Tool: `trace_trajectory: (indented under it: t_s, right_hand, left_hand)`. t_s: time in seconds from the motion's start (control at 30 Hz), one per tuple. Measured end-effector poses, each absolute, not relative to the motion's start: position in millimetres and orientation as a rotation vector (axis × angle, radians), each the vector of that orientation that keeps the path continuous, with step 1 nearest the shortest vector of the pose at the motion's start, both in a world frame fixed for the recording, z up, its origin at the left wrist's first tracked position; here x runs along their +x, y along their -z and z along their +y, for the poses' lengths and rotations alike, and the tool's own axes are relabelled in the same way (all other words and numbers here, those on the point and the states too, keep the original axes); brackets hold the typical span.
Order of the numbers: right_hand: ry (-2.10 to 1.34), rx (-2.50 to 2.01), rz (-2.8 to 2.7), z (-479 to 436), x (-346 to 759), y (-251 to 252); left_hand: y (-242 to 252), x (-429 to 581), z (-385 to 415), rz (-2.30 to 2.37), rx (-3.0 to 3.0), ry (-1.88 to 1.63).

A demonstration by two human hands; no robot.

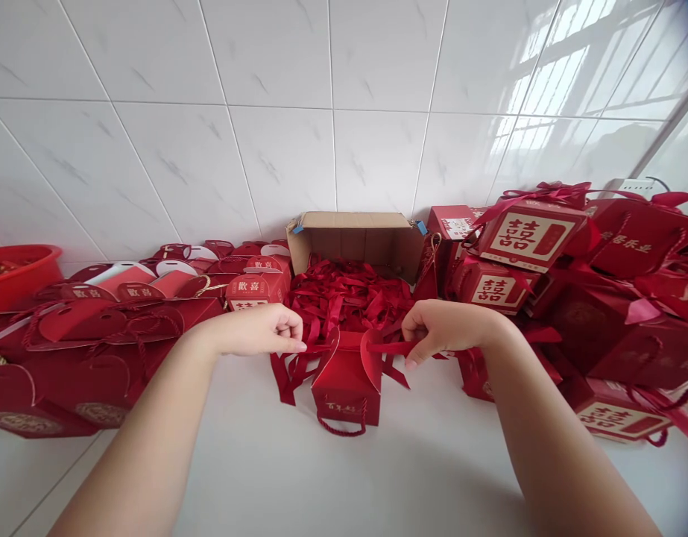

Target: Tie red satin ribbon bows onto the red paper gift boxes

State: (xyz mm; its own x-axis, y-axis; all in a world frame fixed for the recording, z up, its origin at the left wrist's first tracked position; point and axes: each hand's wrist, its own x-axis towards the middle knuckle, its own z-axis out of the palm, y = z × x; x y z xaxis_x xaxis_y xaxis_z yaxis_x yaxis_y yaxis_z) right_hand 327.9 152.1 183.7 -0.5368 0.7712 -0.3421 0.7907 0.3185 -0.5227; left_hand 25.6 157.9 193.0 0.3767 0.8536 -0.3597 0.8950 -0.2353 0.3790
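Two bare hands hold a red ribbon taut across the top of a small red gift box, which stands on the pale bench midway between them. The fingers of the right hand are closed in a pinch on one end of the ribbon; those of the left hand appear pinched on the other, though the contact there is partly hidden. The ribbon passes by the box's raised, curved flaps, and a twisted cord handle hangs at its front. Directly behind, a heap of loose red ribbons spills from an open cardboard carton near the tiled wall. Left: rows of red boxes beside a red plastic basin. Right: stacked, ribbon-tied boxes, several bearing the double-happiness character.
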Motion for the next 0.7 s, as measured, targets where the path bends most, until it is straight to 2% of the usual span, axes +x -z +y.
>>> trace_trajectory:
  t_s: [0.4, 0.7]
  right_hand:
    - [0.834, 1.495, 2.61, 140, 297, -177]
    - [0.83, 1.466, 2.841, 139, 298, -175]
  left_hand:
    - [-188, 35, 154, 1.389, 2.111, 0.094]
    - [-187, 47, 153, 1.215, 2.14, -0.074]
